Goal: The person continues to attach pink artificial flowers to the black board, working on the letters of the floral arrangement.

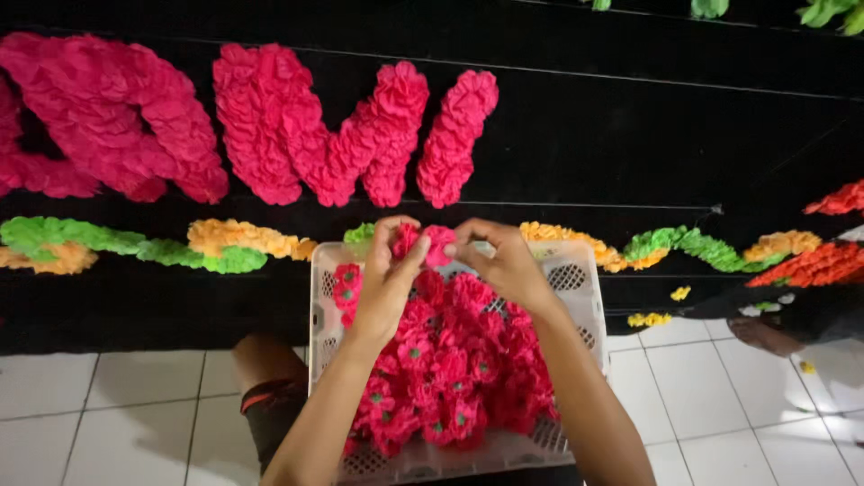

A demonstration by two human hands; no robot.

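Observation:
My left hand [385, 274] and my right hand [504, 261] meet above a white plastic basket [576, 270] and together pinch one pink crepe-paper flower [430, 241] between their fingertips. The basket rests on my lap and is filled with several pink paper flowers [450, 360], some with green centres. Just beyond the hands stands a black board [585, 135] bearing large letter shapes [342, 135] made of the same pink flowers.
A wavy band of green and orange paper flowers [225, 245] runs across the board below the letters, with red ones [814, 265] at the right. White floor tiles [108, 396] lie on both sides. Another person's foot [765, 335] shows at the right.

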